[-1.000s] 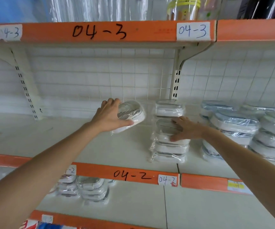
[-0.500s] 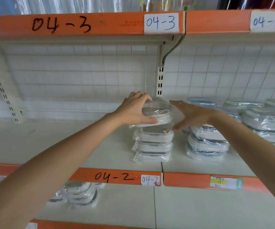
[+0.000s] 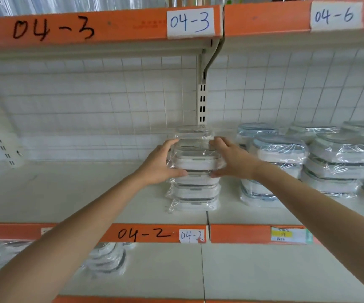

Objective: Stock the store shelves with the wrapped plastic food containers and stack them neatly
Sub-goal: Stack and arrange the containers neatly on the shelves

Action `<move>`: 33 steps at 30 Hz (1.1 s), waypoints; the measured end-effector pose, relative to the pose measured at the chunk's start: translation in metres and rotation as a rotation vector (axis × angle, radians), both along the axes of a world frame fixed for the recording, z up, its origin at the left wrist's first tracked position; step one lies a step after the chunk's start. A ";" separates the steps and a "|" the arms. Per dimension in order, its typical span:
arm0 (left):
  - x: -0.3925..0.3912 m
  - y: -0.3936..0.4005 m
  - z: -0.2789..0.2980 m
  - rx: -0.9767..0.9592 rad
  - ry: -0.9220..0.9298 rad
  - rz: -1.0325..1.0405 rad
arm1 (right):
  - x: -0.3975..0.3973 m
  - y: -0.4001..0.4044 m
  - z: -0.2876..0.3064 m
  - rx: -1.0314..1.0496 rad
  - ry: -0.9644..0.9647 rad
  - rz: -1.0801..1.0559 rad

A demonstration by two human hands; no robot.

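Item 1. Middle shelf (image 3: 71, 193), pale deck with orange lip marked 04-2. I read bare deck from nine o'clock through to the centre; that is the free room for more stock. A wire grid back panel (image 3: 111, 110) closes the far side, and the upper shelf (image 3: 89, 27), marked 04-3, caps the headroom at twelve o'clock.

Item 2. Neighbouring stacks (image 3: 338, 162) of wrapped containers, three o'clock of centre, standing just beside my working stack with a narrow gap between.

Item 3. Working stack (image 3: 195, 193), dead centre, several wrapped containers high, near the shelf's front lip. A second pile rises behind it.

Item 4. Top container (image 3: 195, 159), resting on the stack, film crinkled at its corners.

Item 5. Left hand (image 3: 159, 165), nine o'clock of the top container, fingers curled along its side, thumb hooked at the near edge. Right hand (image 3: 233, 160), three o'clock, mirrored, cupping the opposite side.

Step in hand, as I judge it: squaring the newly set top container to those beneath. Next move calls for both hands letting go evenly, then drawing back toward six o'clock, the right wrist keeping off the neighbouring stacks.
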State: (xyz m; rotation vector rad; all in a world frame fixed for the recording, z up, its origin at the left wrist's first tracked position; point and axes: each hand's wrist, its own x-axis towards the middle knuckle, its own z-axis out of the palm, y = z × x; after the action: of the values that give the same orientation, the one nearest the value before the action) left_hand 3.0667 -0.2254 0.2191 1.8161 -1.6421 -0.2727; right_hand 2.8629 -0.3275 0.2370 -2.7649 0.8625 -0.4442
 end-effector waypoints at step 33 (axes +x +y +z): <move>0.004 0.028 0.003 0.118 -0.259 0.079 | 0.022 0.016 0.033 -0.214 0.334 -0.115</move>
State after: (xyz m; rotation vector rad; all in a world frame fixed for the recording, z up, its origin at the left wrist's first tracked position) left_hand 3.0710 -0.1978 0.2217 2.0710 -1.7538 -0.1039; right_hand 2.8845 -0.3119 0.2698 -3.0516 1.1114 -0.0954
